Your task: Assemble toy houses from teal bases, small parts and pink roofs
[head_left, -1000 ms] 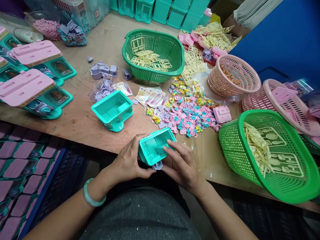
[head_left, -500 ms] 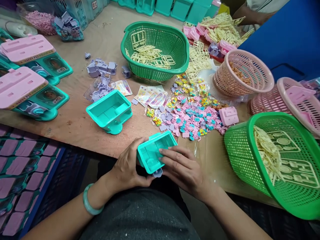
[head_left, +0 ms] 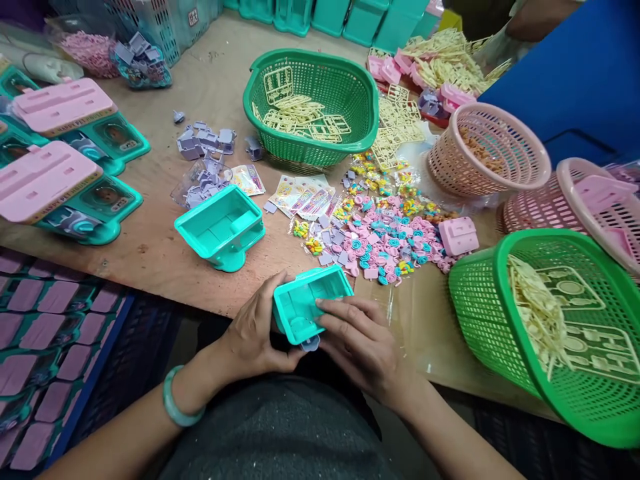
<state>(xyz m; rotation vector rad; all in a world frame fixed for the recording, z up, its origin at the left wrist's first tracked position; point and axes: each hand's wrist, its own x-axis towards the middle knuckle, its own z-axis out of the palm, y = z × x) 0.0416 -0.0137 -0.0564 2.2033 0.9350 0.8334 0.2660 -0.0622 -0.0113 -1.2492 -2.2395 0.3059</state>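
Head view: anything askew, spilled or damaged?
The bright green basket at right looks tilted, though lens distortion may exaggerate it. One small lavender piece lies apart from the lavender pile. The pink and blue parts sit loose on the table, perhaps deliberately. No visible damage on the held teal box.

Table (head_left: 157, 220) softly lit, dark beneath; edges stretched.

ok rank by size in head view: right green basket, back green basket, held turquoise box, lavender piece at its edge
1. Right green basket, cut by the frame; nearness may enlarge it
2. Back green basket
3. Held turquoise box, partly covered
4. Lavender piece
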